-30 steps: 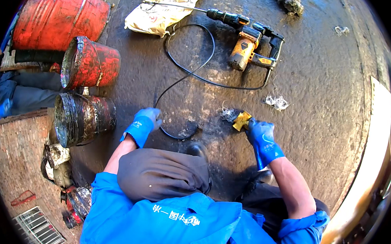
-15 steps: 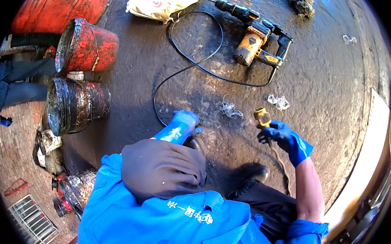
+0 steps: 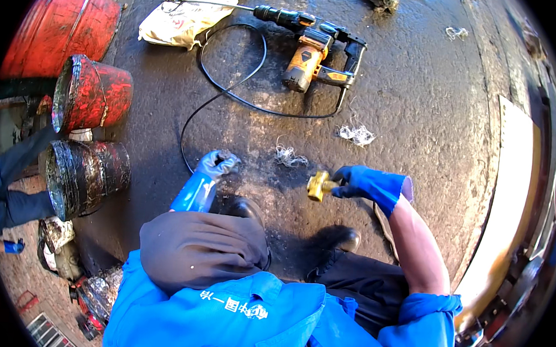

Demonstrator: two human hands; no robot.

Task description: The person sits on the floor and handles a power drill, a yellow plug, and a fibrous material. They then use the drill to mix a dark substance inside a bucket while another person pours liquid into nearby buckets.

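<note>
My left hand (image 3: 219, 164), in a blue rubber glove, is closed with its fingers curled round a small dark piece that looks like the drill's plug. The drill's black power cord (image 3: 185, 137) runs down to that wrist and passes behind it. In my gloved right hand (image 3: 356, 181) is a yellow extension-cord socket (image 3: 319, 186), its face turned toward the left hand. A gap of ground separates the two hands. The orange and black hammer drill (image 3: 306, 59) lies farther off, its long bit resting on a pale sack (image 3: 188, 18).
Tangled white strands (image 3: 289, 156) and a second clump (image 3: 356, 135) lie on the dark, wet-looking ground. At left are a red drum (image 3: 62, 30), a red bucket (image 3: 96, 95) and a blackened bucket (image 3: 89, 176), beside another person's legs (image 3: 24, 157). A pale board (image 3: 506, 204) edges the right side.
My right hand has turned the yellow socket from upright to sideways, toward my left hand. My left hand has lifted and turned, showing its curled fingers. The view has shifted right.
</note>
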